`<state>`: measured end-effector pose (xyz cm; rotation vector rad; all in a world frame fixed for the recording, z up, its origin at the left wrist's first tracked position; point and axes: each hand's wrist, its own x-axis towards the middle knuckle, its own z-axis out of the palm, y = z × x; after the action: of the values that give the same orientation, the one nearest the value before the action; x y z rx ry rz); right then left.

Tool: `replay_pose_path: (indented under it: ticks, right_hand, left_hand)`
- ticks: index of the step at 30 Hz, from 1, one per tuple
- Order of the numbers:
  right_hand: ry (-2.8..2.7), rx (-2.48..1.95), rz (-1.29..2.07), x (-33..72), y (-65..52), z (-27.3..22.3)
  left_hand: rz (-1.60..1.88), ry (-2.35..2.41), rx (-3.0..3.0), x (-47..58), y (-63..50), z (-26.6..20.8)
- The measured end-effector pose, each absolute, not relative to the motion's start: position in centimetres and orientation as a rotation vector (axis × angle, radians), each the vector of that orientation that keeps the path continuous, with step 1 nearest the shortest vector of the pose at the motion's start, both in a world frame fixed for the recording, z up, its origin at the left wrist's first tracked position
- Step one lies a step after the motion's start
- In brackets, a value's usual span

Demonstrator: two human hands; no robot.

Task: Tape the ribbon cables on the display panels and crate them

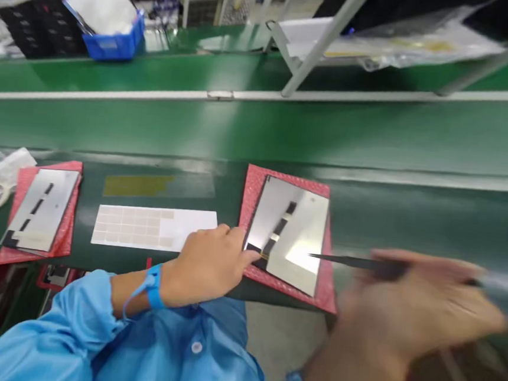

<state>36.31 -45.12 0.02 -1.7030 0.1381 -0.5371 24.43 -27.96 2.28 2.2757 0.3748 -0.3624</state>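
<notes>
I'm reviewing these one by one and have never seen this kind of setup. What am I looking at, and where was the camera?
There is no machine here, just a person's two bare hands. The one picture comes from a camera worn on the head, looking forward and down.

The left hand has its thumb at the near left corner of a silvery panel, which lies on pink bubble wrap. The right hand, blurred, holds a dark pointed tool, probably tweezers, its tip over the panel.

Also on the green bench are a white sheet with rows of pale rectangles, a yellowish strip and, far left, a second panel.
</notes>
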Motion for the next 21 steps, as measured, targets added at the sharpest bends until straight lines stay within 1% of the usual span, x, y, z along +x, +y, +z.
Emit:
replay_pose_path:
  ticks: [4,8,12,14,18,21]
  right_hand:
    - [-0.340,-1.459,-0.122,32.5,-41.9,-1.7]
    - [-0.507,-1.348,0.217,29.7,-40.2,-1.5]
    - [-0.607,-1.330,0.574,30.0,-38.5,-1.6]
    - [-0.567,-1.325,0.586,31.2,-36.3,-2.1]
    - [-0.505,-1.353,0.373,35.3,-29.2,-4.2]
    - [-0.529,-1.389,0.389,38.0,-24.7,-6.3]
  left_hand:
    - [-0.138,0.110,2.102,20.8,-27.7,2.4]
    - [-0.024,0.263,1.980,18.0,-26.7,1.8]
    - [0.079,0.339,2.031,16.4,-24.2,1.2]
    - [0.162,0.337,2.137,16.6,-21.8,0.5]
    - [0.442,0.519,2.503,18.9,-15.9,-2.2]
    - [0.393,0.606,2.691,20.7,-13.0,-4.4]
